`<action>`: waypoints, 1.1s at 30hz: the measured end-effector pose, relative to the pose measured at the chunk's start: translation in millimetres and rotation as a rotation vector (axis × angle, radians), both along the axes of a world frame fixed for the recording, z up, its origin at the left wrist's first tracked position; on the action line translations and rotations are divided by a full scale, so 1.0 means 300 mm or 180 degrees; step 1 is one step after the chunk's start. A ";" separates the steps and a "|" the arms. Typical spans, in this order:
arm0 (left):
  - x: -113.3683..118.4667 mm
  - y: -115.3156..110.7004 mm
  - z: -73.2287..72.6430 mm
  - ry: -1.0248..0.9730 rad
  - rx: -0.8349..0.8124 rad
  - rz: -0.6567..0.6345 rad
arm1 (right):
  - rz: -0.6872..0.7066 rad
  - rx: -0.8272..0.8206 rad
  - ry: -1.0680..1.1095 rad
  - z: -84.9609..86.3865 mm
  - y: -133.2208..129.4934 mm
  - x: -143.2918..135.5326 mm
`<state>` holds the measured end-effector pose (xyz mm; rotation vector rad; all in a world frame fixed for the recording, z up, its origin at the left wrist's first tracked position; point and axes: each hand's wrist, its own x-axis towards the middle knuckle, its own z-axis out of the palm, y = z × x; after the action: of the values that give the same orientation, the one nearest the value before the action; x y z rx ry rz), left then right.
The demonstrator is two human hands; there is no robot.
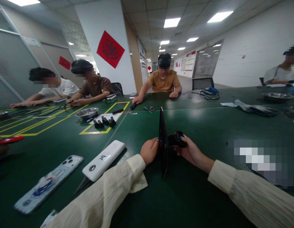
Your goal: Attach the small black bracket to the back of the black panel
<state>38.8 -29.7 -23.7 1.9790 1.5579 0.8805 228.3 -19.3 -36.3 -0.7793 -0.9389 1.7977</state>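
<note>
While the left hand (149,151) is resting, curled, against an upright black panel (163,142) — whether gripping it, I cannot tell — the right hand (192,152) is clasping a black block (177,138), the panel standing between both hands.

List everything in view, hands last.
Disc: one, black, centre
Block: one, black, beside disc
Slab: one, white, left
Phone: one, blue, beside slab
Bowls: at least two, silver, left and right
Stubby parts: several, black, near left bowl
Tape lines: several, yellow, left
Gloves: count unclear, grey, right
Cable bundle: one, blue and black, right
Table: one, green, beneath
People: four, mixed shirts, around table
Signs: several, red, background
Lights: several, white, overhead
Left hand: one, cream sleeve, against disc
Right hand: one, cream sleeve, holding block
</note>
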 end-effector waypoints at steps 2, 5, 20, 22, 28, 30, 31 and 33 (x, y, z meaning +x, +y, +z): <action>-0.001 0.000 -0.002 0.0033 0.0012 -0.0012 | -0.0010 -0.0028 0.0004 0.005 -0.001 -0.001; 0.002 -0.002 0.004 0.0051 -0.0007 -0.0054 | -0.0026 -0.0068 -0.0023 0.013 -0.003 -0.004; -0.002 0.008 -0.010 0.0034 -0.0023 -0.0115 | -0.0025 -0.0027 -0.0042 -0.003 0.002 -0.001; -0.003 0.009 -0.008 0.0058 -0.0038 -0.0106 | -0.0019 -0.0020 -0.0017 -0.004 0.003 -0.001; -0.004 0.009 -0.003 0.0122 -0.0025 -0.0153 | 0.0013 -0.0021 -0.0029 -0.004 0.004 0.002; -0.005 0.010 -0.005 0.0134 -0.0020 -0.0147 | -0.0008 -0.0032 -0.0027 -0.001 0.002 0.001; -0.005 0.010 -0.006 0.0136 -0.0020 -0.0147 | -0.0012 -0.0042 -0.0027 0.002 0.000 0.000; -0.005 0.010 -0.006 0.0133 -0.0024 -0.0162 | -0.0021 -0.0060 -0.0033 0.007 -0.004 -0.001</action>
<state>37.3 -26.7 -25.6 2.0348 1.5242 0.8169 227.9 -20.4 -34.1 -0.8033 -0.9264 1.8005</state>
